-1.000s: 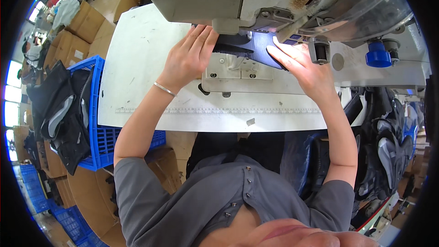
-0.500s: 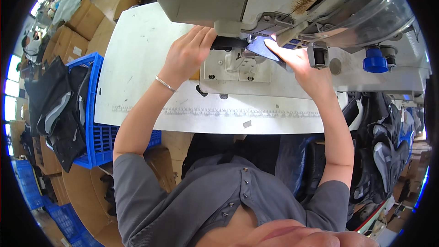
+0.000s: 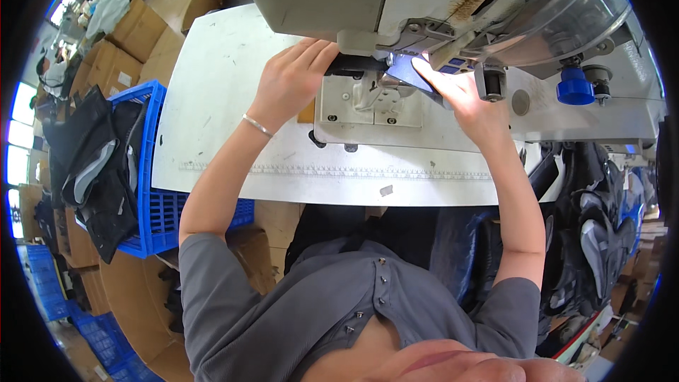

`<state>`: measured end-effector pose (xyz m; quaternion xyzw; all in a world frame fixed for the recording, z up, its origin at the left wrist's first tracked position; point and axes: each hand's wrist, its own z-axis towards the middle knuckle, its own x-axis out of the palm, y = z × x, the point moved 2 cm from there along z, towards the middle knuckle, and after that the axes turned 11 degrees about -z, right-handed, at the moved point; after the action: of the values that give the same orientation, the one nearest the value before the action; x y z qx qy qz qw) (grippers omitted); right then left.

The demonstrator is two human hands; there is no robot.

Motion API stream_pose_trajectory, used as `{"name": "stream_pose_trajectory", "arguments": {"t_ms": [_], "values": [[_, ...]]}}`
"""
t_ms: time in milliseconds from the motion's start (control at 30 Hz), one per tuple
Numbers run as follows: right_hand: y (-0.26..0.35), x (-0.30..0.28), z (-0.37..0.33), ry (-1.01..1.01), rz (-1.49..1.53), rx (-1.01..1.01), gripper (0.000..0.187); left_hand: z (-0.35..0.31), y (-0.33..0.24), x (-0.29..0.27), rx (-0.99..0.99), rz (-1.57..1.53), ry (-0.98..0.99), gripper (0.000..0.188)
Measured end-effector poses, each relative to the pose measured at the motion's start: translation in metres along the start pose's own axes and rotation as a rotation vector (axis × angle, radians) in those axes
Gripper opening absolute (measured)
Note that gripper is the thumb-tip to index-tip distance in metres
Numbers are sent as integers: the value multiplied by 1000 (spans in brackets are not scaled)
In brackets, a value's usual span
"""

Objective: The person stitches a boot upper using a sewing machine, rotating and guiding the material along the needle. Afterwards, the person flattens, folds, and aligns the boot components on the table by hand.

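A sewing machine point(image 3: 318, 0) stands over a white work table, and both my hands are at its needle area. A dark, soft-looking piece point(image 3: 357, 64) lies under the machine head, its right part point(image 3: 407, 73) bluish under the lamp. My left hand point(image 3: 297, 74), with a bangle at the wrist, has its fingers together over the left end of this piece; the fingertips are partly hidden by the machine. From the right, my right hand point(image 3: 472, 102) grips the piece's other end, one finger stretched along its top towards the needle. What lies beneath that hand is hidden.
The white table point(image 3: 240, 134) has a printed ruler strip point(image 3: 339, 170) near its front edge. A blue crate point(image 3: 148, 198) with black and grey pieces point(image 3: 88, 170) stands at left, cardboard boxes point(image 3: 117, 71) behind. More black pieces point(image 3: 594, 226) hang at right. A blue knob point(image 3: 574, 86) juts from the machine.
The whole view has shifted slightly to the right. Both hands keep nearly the same places on the dark piece, with only a very small shift.
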<state>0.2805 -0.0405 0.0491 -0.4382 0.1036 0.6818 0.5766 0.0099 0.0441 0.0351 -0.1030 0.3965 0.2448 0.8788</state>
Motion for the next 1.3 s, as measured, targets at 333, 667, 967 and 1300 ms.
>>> {"name": "stream_pose_trajectory", "arguments": {"t_ms": [333, 667, 967, 1300], "values": [[41, 32, -23, -379, 511, 795, 24, -22, -31, -93, -154, 73, 145, 50], [114, 3, -16, 81, 1592, 958, 16, -35, -47, -146, -223, 13, 424, 60], [94, 10, -28, 87, 1442, 907, 25, -63, -45, -130, -122, -226, 198, 75], [15, 14, 1, 233, 912, 676, 34, -57, -154, -81, -35, -667, 103, 83]]}}
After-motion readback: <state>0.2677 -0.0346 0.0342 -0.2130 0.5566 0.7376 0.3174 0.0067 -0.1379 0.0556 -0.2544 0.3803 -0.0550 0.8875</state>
